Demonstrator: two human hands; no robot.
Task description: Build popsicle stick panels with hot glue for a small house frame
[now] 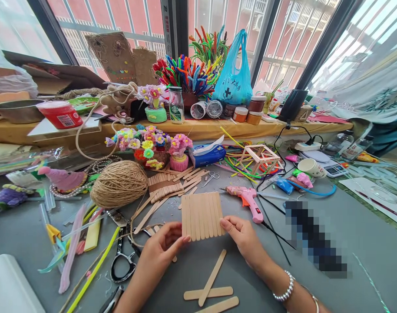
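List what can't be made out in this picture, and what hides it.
Head view:
Back of the stick panel: it faces away from the camera.
Dark object at right: masked by pixel blocks.
Lowest loose stick: cut off by the bottom edge.
White object: cut off by the left and bottom edges.
Any reading on the scale: too small.

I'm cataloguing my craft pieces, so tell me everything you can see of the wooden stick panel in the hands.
The wooden stick panel is roughly square: pale, flat sticks, seemingly wood, set side by side, their rounded ends along the near edge. It looks held above the grey table, its broad face toward the camera. The left hand holds its lower left corner and the right hand its right edge.
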